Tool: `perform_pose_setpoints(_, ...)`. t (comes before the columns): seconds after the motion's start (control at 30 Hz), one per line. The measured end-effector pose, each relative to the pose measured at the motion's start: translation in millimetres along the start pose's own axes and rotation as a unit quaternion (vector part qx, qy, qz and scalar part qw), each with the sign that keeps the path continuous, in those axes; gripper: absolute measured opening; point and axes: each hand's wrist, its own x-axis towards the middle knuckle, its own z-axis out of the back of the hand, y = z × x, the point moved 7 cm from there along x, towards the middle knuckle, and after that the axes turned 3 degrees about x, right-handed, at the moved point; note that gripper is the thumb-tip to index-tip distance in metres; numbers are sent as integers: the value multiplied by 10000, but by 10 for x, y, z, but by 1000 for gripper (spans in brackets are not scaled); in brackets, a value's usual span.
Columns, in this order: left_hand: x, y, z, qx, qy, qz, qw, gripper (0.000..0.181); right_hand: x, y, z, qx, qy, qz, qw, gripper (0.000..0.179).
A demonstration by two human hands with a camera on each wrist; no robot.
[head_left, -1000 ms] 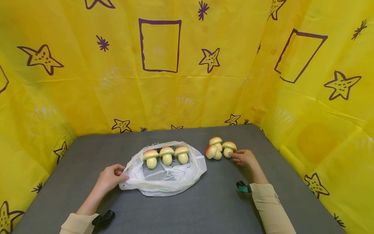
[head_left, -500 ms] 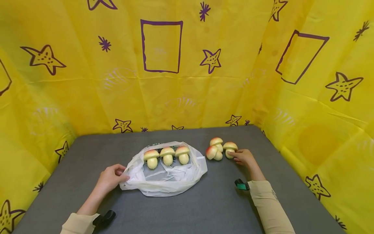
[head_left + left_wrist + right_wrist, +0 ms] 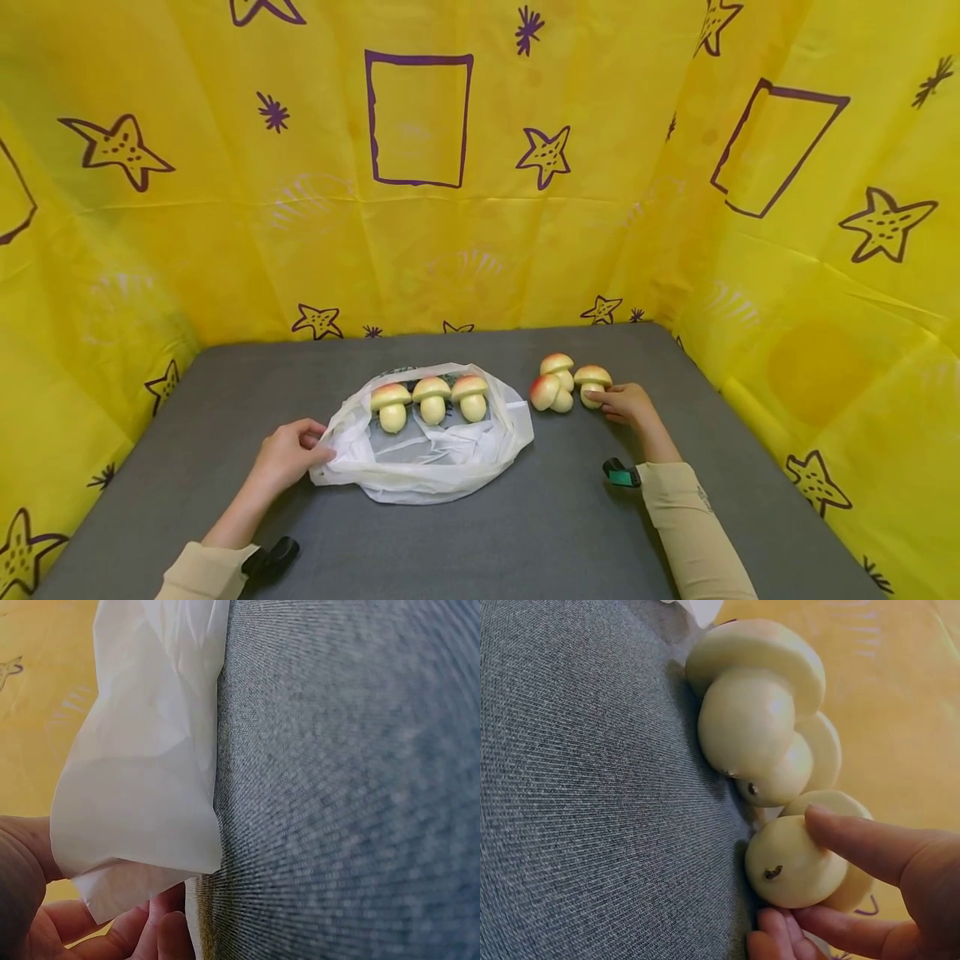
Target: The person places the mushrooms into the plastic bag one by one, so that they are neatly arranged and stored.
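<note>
A white plastic bag (image 3: 405,483) lies with its mouth spread wide on the grey table. Three toy mushrooms (image 3: 432,408) with red-tinged caps rest side by side inside it. My left hand (image 3: 287,457) pinches the bag's left edge; in the left wrist view the white plastic (image 3: 142,795) hides part of the fingers. To the right of the bag, my right hand (image 3: 628,407) pinches the stem of another mushroom (image 3: 791,862) between thumb and fingers. Two more mushrooms (image 3: 746,724) lie close beside that one, one leaning against the other.
The grey cloth-covered table (image 3: 555,517) reaches back to a yellow curtain (image 3: 480,250) with starfish drawings, which also encloses both sides. Black straps with small devices (image 3: 621,473) sit at both wrists.
The whole head view has shifted slightly. Both hands, the bag and the mushrooms keep their places relative to each other.
</note>
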Motion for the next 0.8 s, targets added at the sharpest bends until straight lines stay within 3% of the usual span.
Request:
perform_pose_setpoints(0.27,-1,-10,20,35,-30,2,10000,40,-45,53,20,373,65,120,9992,63)
perform_pose_setpoints(0.63,9,-1,-3,108,-108,-102,9998,42,-63,31,92,35,-88,43,9999,71)
perform_pose_setpoints(0.8,6,-4,6,77,-117,-90,9999,44,-88,71,144,-245,-216,168,9993,64)
